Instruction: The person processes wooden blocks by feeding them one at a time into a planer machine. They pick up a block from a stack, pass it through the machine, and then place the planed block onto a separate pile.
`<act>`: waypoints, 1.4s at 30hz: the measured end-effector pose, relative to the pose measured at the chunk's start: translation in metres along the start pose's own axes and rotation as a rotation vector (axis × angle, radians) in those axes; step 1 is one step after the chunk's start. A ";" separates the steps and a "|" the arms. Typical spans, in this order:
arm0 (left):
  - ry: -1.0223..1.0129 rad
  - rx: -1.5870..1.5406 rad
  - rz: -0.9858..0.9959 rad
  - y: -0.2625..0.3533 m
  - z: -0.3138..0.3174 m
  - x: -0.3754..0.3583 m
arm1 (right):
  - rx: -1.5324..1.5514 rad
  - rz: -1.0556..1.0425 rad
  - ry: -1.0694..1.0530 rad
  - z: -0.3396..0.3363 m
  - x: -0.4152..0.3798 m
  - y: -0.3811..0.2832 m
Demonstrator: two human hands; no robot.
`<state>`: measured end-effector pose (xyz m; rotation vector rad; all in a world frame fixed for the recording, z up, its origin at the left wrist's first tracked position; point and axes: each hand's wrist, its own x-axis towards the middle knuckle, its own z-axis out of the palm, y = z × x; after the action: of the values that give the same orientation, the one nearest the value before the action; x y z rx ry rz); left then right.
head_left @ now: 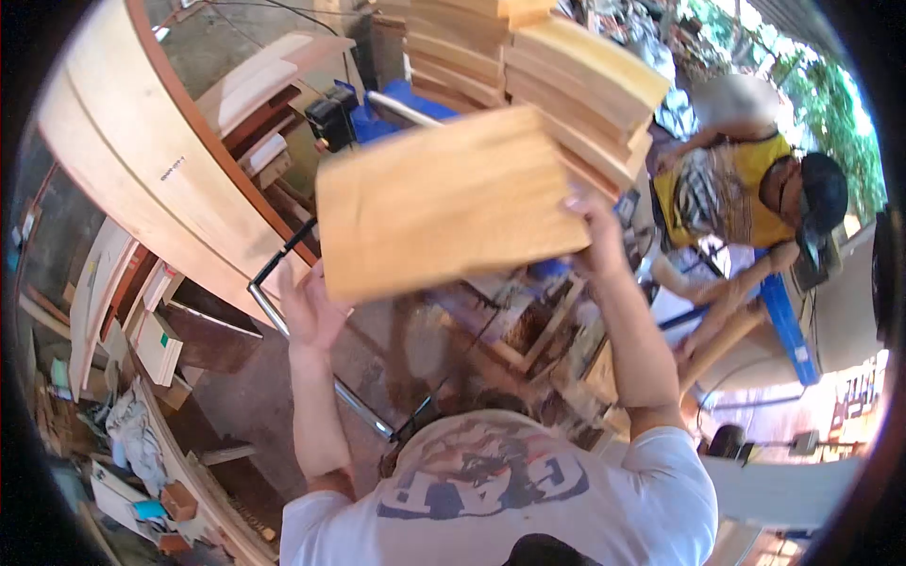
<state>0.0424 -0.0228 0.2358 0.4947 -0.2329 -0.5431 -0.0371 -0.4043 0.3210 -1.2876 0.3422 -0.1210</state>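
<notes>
Though wide, left fingers [287, 285] against board [444, 203]

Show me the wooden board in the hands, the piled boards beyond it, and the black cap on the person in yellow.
Wooden board [448, 203]: head view, middle of its broad face.
Piled boards [578, 87]: head view, middle of the pile on the right.
Black cap [825, 191]: head view, on its crown.
</notes>
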 end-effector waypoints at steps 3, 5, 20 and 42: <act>0.614 0.647 -0.028 -0.053 -0.010 -0.051 | -0.101 -0.084 -0.124 0.011 -0.014 0.096; 0.686 0.503 -0.009 -0.075 -0.067 -0.071 | -0.072 0.199 -0.112 0.000 -0.014 0.154; 0.844 0.251 0.043 -0.150 -0.206 0.048 | -0.618 0.108 0.486 -0.046 -0.164 0.353; 1.207 0.977 0.253 -0.240 -0.158 0.201 | -1.034 0.305 0.420 -0.163 -0.174 0.325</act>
<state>0.1585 -0.2500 -0.0051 1.6163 0.6368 0.2273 -0.2859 -0.4148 0.0039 -2.2079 1.0452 0.0652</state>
